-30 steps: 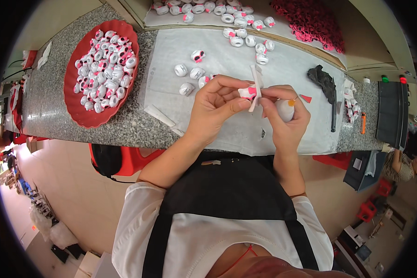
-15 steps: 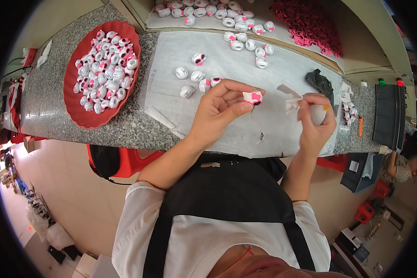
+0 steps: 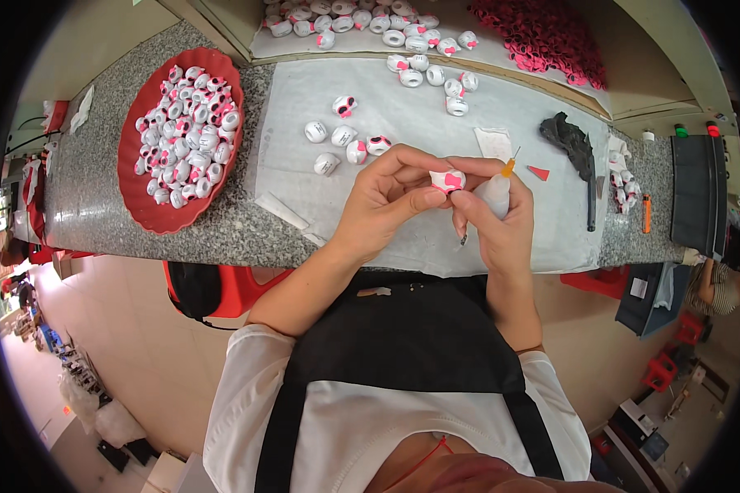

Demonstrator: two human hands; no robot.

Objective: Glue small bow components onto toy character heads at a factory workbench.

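Observation:
Between the thumb and fingers of my left hand [image 3: 378, 197] is a small white figure head [image 3: 447, 180] with a pink bow and dark glasses. My right hand [image 3: 501, 218] has come up against it, thumb and fingertips at its right side. Tucked in that same hand is a white squeeze bottle [image 3: 495, 195] with an orange needle tip pointing up. Left of my hands, several similar heads [image 3: 344, 135] lie loose on the white sheet [image 3: 304, 90]. A folded white tissue [image 3: 492, 143] lies on the sheet just beyond my right hand.
On the left stands a red scalloped bowl [image 3: 127, 177] heaped with finished-looking heads. More white heads [image 3: 370, 20] and a pile of pink pieces [image 3: 543, 41] occupy the shelf behind. Toward the right are a crumpled black bag [image 3: 567, 138], a red triangular piece [image 3: 538, 172] and an orange pen-like tool [image 3: 646, 214].
My right hand has moved left to the figure head and let go of the tissue, which now lies on the sheet. The bottle stays in that hand. My left hand has barely moved.

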